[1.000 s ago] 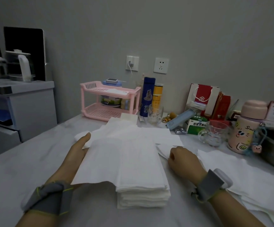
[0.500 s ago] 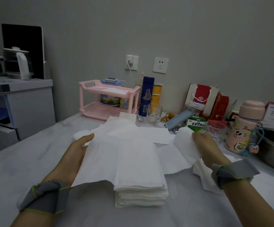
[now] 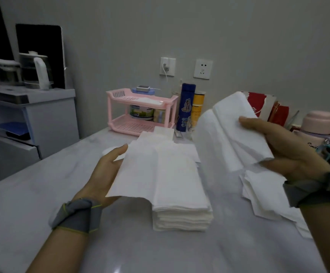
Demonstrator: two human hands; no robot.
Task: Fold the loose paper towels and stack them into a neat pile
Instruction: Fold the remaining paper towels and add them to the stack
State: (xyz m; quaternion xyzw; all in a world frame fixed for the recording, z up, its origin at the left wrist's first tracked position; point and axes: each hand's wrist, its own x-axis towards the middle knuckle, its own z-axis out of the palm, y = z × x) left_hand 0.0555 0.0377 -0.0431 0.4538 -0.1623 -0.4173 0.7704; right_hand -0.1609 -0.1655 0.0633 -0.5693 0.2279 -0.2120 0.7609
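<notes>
Right hand (image 3: pixel 290 146) now pinches a loose white paper towel (image 3: pixel 225 134), newly lifted clear; left hand (image 3: pixel 109 174), fingers straight, props the folded white towel stack's (image 3: pixel 179 200) overhanging flap, so the next fold looks ready.

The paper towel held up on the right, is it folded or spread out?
Partly folded, not flat: the right hand pinches the paper towel in the air, and a crease runs down its middle.

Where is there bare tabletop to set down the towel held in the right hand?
Bare table runs left of the folded pile, beyond the left hand, and along the near edge in front of the pile. Crowded: loose towels right of the pile, beneath the right hand, which grips the lifted towel; the pink rack and bottles along the wall.
</notes>
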